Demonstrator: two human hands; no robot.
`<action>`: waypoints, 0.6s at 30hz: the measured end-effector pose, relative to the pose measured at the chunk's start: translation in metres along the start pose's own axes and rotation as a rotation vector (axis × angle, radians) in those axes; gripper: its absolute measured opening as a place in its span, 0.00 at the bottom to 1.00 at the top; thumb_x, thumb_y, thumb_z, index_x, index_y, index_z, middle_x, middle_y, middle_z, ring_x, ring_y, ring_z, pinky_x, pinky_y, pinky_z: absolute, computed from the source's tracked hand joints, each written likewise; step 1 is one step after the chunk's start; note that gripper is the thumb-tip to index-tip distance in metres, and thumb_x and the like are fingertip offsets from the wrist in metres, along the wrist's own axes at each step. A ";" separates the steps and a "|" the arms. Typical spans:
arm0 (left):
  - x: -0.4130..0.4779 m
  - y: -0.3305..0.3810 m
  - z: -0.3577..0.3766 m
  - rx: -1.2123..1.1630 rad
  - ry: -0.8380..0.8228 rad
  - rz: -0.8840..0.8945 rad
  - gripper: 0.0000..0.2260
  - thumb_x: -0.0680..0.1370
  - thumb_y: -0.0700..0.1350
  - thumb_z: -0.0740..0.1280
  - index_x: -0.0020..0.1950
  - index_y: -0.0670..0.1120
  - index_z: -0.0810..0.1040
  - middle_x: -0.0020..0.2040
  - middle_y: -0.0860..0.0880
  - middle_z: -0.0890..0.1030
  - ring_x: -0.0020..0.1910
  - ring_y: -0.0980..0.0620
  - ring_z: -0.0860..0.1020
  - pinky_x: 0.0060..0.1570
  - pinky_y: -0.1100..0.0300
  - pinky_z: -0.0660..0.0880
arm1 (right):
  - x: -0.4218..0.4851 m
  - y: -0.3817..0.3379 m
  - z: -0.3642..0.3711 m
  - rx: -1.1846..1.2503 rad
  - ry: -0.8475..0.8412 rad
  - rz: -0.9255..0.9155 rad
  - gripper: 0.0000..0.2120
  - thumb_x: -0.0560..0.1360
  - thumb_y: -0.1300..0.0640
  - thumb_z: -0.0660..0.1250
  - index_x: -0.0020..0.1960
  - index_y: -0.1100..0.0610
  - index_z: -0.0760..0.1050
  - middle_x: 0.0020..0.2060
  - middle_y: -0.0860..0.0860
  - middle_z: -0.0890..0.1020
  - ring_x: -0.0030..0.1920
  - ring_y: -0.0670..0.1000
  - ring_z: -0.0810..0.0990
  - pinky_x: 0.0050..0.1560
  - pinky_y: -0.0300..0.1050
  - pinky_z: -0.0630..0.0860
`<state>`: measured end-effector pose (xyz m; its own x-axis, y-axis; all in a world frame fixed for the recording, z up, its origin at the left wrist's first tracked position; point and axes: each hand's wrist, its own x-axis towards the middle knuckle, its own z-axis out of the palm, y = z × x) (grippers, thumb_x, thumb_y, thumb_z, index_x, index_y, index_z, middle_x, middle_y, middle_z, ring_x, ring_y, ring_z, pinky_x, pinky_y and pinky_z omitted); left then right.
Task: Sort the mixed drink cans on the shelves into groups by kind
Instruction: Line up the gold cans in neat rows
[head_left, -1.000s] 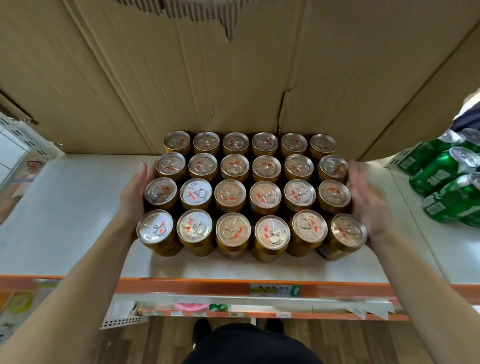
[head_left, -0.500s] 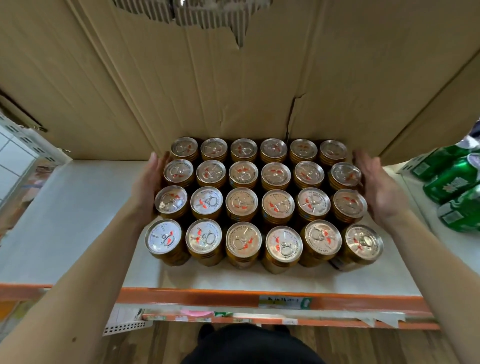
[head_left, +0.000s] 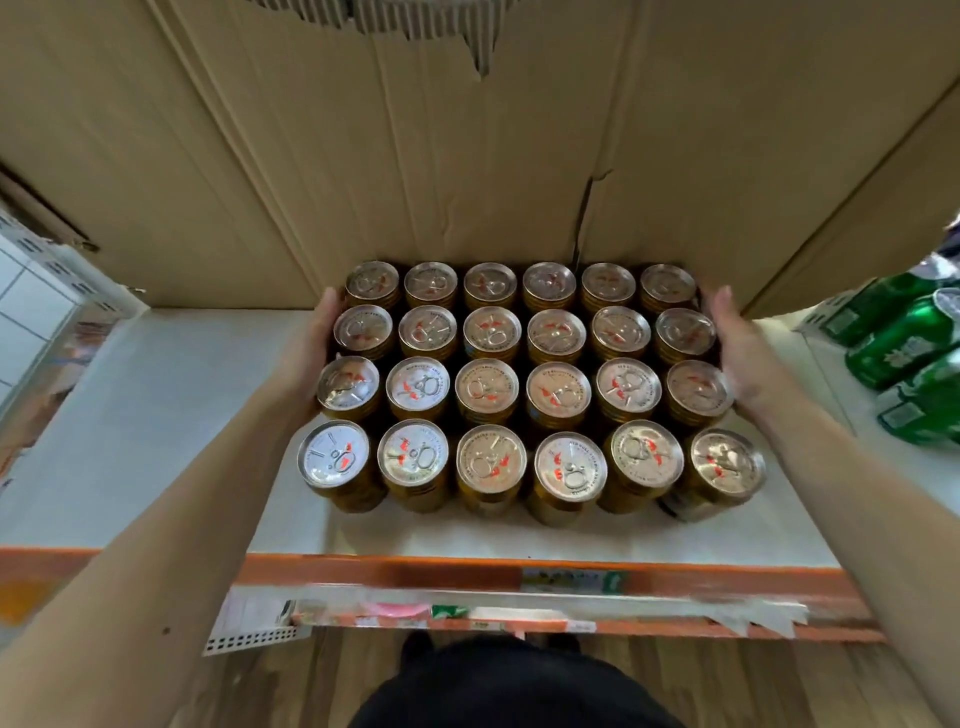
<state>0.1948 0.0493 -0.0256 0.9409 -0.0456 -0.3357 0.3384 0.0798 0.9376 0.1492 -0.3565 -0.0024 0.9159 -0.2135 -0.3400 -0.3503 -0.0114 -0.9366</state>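
Block of gold cans (head_left: 519, 389), four rows of six, stands on the white shelf (head_left: 156, 415). Left hand (head_left: 311, 353) and right hand (head_left: 737, 353) press its sides flat, fingers straight. Green cans (head_left: 904, 353) lie well right.

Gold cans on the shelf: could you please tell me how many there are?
24 gold cans, in four rows of six, upright on the shelf between the left hand and right hand. None appear hidden.

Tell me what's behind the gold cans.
Creased cardboard rises right behind the back row of gold cans, with a tear near its foot. Whatever lies behind the cardboard is hidden.
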 end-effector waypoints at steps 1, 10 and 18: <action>-0.003 -0.002 -0.003 0.021 0.030 0.001 0.23 0.81 0.64 0.56 0.61 0.52 0.82 0.64 0.46 0.81 0.64 0.49 0.79 0.70 0.45 0.68 | -0.005 0.000 -0.001 -0.128 0.026 -0.046 0.33 0.76 0.28 0.49 0.72 0.46 0.69 0.69 0.50 0.75 0.71 0.53 0.70 0.73 0.54 0.63; -0.156 -0.027 0.016 1.037 0.139 0.651 0.43 0.66 0.73 0.65 0.77 0.54 0.63 0.79 0.48 0.59 0.78 0.45 0.57 0.73 0.42 0.59 | -0.122 0.037 -0.022 -1.252 0.023 -0.650 0.50 0.66 0.22 0.54 0.80 0.46 0.46 0.80 0.51 0.45 0.79 0.56 0.40 0.75 0.64 0.42; -0.149 -0.069 0.105 1.615 0.125 0.751 0.40 0.70 0.76 0.59 0.79 0.59 0.60 0.82 0.46 0.53 0.80 0.37 0.51 0.64 0.20 0.47 | -0.132 0.064 0.045 -1.532 0.191 -0.744 0.47 0.67 0.24 0.60 0.78 0.46 0.57 0.79 0.55 0.52 0.78 0.66 0.45 0.69 0.77 0.43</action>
<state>0.0292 -0.0538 -0.0310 0.8923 -0.3880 0.2309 -0.3992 -0.9169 0.0018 0.0145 -0.2847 -0.0212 0.9614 0.1671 0.2187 0.1499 -0.9843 0.0932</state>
